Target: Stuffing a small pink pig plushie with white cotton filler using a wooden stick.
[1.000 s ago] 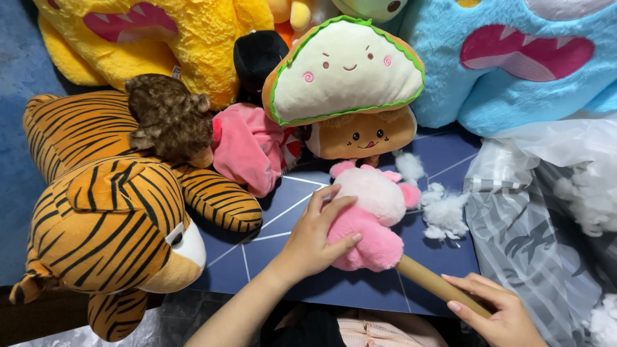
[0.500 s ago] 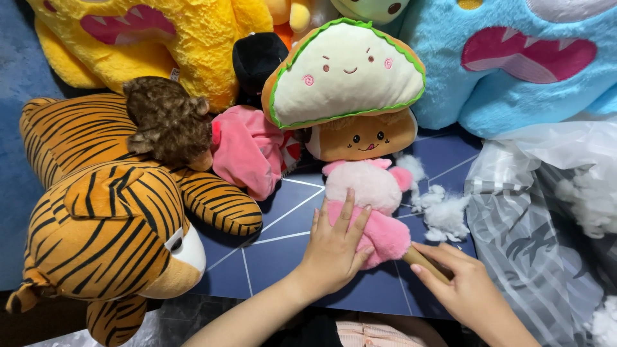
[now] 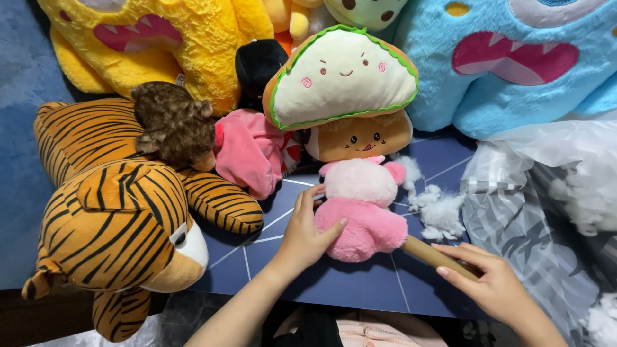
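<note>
Since the earlier frame your right hand [image 3: 491, 283] has slid back out along the wooden stick [image 3: 432, 254], so more of the stick shows between the hand and the pink plush toy [image 3: 363, 209]. Your left hand [image 3: 307, 234] remains spread on the toy's left flank, thumb pressed into the darker pink lower body.

Your hands are apart: the left is cupped around the toy, the right has its fingers closed over the stick's outer end. The toy lies on the dark blue cutting mat [image 3: 334, 283] between your hands, just beyond them.

Handling: judge the toy light, soft and easily compressed; it will deform rather than slip. Hold it at the lower body, where the stick enters. The stick looks rigid.

Clearance: loose white stuffing [image 3: 440, 212] lies just beyond your right hand, with a clear plastic bag [image 3: 533, 193] further right. The tiger plush [image 3: 122, 218] crowds your left wrist. Open mat remains nearest you.
</note>
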